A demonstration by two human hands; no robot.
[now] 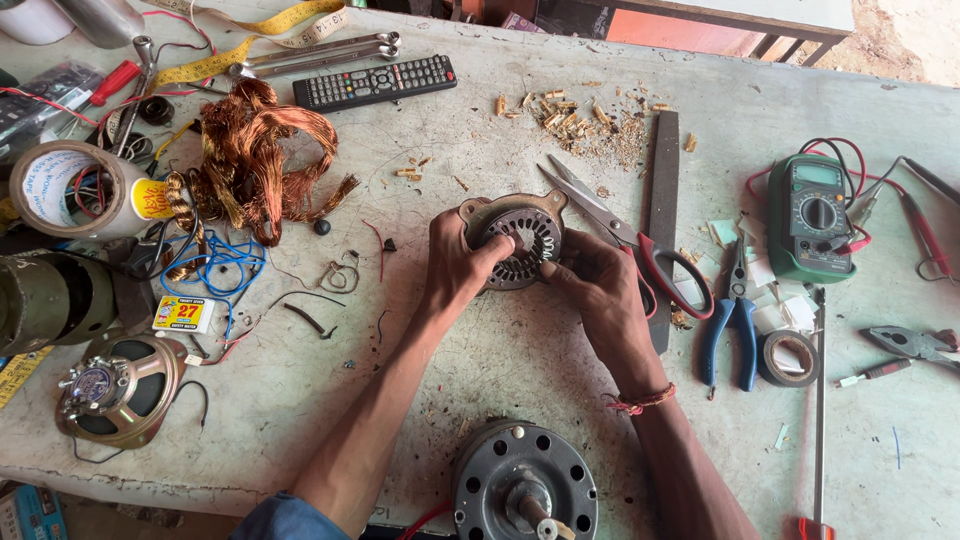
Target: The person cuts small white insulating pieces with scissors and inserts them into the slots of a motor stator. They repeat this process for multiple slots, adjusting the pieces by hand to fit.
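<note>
Speaker (118,388): round, metal-framed cone with a shiny magnet cap, lying at the table's left edge.
Copper wire (262,158): a tangled, glossy bundle of stripped windings, left of centre, near the black remote (375,82).
Left hand (458,262): curled around the left rim of the stator, thumb pressed into its bore.
Stator (520,243): round, grey, slotted steel ring with mounting ears, mid-table, held between both hands.
Right hand (600,285): fingers closed on the stator's right side, pinching its rim; a red thread sits on the wrist.
Scissors (630,240): steel blades, red handles, just beside the right hand.
Pliers (731,315): blue-handled, right of the scissors.
Multimeter (810,217): green, boxy, with red and black leads.
Motor housing (522,484): grey disc with round holes, at the near edge.
Table (440,350): scuffed pale surface; bare room lies between the forearms and under the left arm.
</note>
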